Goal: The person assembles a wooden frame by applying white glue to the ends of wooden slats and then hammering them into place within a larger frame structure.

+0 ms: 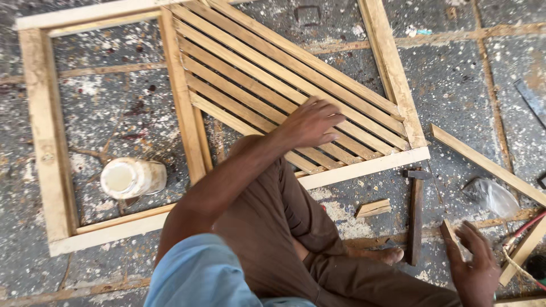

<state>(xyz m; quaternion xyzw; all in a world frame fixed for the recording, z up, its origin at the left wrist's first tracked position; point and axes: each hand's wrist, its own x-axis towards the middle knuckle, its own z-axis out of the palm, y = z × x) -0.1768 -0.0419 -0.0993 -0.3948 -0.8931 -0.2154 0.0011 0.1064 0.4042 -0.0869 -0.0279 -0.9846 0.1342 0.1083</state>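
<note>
Pressing the slanted wooden slats [273, 96] flat inside the frame [51, 142] on the floor, the left hand [310, 122] is resting with fingers together. The right hand [475, 267], fingers spread, is reaching near a small wood piece [448, 230] beside the hammer [416, 213].

Grey paint-spattered floor [455, 85] carries all. Wooden frame [48, 142] flat on it, diagonal slats [256, 85] filling right half. White jar [129, 178] on floor inside frame's left opening. Hammer [416, 216] just right of frame's lower corner; wood offcut [373, 208] between them; long loose strip [483, 162] and plastic bag [493, 196] further right.
</note>
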